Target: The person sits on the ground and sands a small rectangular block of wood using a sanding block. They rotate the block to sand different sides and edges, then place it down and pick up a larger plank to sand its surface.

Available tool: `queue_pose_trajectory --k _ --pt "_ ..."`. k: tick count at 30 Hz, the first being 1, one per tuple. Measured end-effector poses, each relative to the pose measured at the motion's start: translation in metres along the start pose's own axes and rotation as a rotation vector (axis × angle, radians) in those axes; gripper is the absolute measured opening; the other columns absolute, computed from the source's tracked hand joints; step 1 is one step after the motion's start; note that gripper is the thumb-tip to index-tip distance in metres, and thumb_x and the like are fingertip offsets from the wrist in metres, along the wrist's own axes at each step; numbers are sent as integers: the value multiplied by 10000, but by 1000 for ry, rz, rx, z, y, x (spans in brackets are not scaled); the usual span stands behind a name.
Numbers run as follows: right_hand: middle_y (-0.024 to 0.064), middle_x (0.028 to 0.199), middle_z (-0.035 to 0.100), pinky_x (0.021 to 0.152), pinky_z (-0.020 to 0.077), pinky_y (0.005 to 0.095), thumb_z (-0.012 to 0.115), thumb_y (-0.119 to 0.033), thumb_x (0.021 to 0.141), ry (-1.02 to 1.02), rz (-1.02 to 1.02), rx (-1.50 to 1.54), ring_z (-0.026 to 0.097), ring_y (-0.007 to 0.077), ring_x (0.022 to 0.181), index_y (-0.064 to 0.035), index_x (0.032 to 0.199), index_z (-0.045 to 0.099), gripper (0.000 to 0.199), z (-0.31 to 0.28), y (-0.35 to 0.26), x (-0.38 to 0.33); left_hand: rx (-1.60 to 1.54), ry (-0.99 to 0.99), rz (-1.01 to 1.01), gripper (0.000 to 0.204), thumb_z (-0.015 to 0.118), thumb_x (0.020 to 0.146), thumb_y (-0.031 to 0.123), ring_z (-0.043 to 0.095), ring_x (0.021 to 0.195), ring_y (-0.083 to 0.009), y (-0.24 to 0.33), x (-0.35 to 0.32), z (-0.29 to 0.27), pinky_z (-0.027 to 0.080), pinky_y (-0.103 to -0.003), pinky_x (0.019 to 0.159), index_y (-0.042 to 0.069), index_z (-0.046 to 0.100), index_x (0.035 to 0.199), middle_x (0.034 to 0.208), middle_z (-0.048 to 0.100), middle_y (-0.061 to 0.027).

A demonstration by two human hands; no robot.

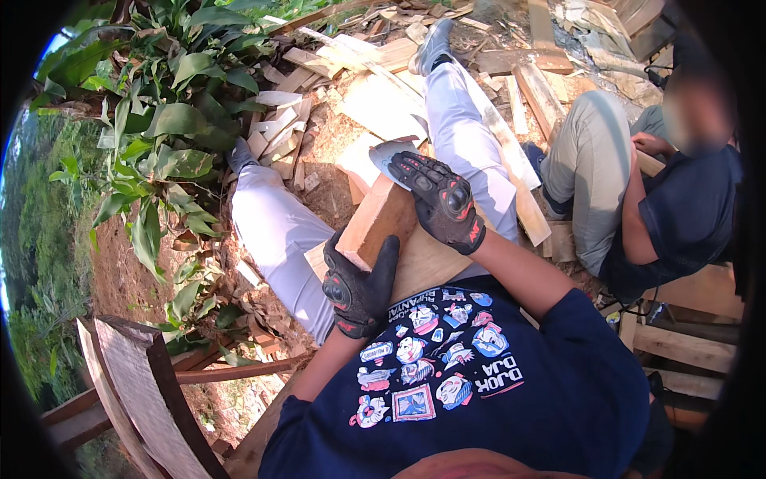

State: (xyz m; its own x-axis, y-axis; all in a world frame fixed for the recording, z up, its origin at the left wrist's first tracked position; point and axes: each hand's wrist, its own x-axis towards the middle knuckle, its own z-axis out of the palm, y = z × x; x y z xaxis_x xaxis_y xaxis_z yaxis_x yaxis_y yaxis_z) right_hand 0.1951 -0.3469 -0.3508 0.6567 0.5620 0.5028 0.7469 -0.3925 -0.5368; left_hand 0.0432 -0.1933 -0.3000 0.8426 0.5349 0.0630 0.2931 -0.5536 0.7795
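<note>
A thick wooden block (pixel 375 217) lies slanted above my lap, its near end toward my body. My left hand (pixel 357 289), in a black glove with red marks, wraps around that near end, thumb on the right side. At the far end, my right hand (pixel 440 197), gloved the same way, reaches over with its fingers together. Under those fingers is a thin curved sheet (pixel 386 153), pale grey with a brownish patch; its exact kind is unclear. The right fingertips press it near the block's far end. Beneath the block, a flat wooden board (pixel 431 263) rests across my thighs.
Wood offcuts (pixel 283 132) and boards litter the ground ahead. Leafy plants (pixel 171 144) grow at the left. Another person (pixel 670 191) sits close on my right, hands near a piece of wood. A curved timber (pixel 152 391) stands at the lower left; stacked planks (pixel 686 347) lie at the right.
</note>
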Motion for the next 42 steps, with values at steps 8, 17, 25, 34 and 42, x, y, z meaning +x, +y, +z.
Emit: queue_pose_trajectory --k 8,17,25,34,42 --pt "120 1430 721 1122 556 477 642 27 872 36 2 47 684 314 1329 -114 1404 717 556 8 4 0 -36 -45 -99 749 896 872 329 716 1148 -396 8 1 -5 553 -503 970 -44 527 1408 1256 697 -254" --pt "112 1480 687 1187 514 470 618 41 839 -31 -40 57 657 333 1359 -103 1451 683 633 5 -1 7 -20 -18 -29 774 900 896 366 749 1065 -424 3 -6 1 591 -523 898 -45 498 1413 1206 710 -284" --pt "120 1477 693 1188 513 484 593 48 872 -119 -186 106 668 334 1353 -115 1424 707 587 -7 -27 2 -46 -74 -114 699 876 905 336 716 1127 -393 0 -1 -4 559 -492 944 -34 539 1393 1234 699 -229" --pt "89 1451 714 1165 537 492 662 51 815 -71 -174 169 673 302 1361 -150 1397 730 620 -7 -27 -3 -65 -7 -45 748 889 894 347 740 1083 -410 -7 1 -3 576 -510 919 -42 509 1408 1202 716 -264" --pt "104 1461 709 1189 518 480 630 52 829 -106 -213 136 653 304 1386 -135 1449 701 652 -16 -45 -6 -29 44 -10 754 917 868 359 755 1054 -430 -7 -1 1 595 -526 889 -31 531 1384 1168 725 -276"
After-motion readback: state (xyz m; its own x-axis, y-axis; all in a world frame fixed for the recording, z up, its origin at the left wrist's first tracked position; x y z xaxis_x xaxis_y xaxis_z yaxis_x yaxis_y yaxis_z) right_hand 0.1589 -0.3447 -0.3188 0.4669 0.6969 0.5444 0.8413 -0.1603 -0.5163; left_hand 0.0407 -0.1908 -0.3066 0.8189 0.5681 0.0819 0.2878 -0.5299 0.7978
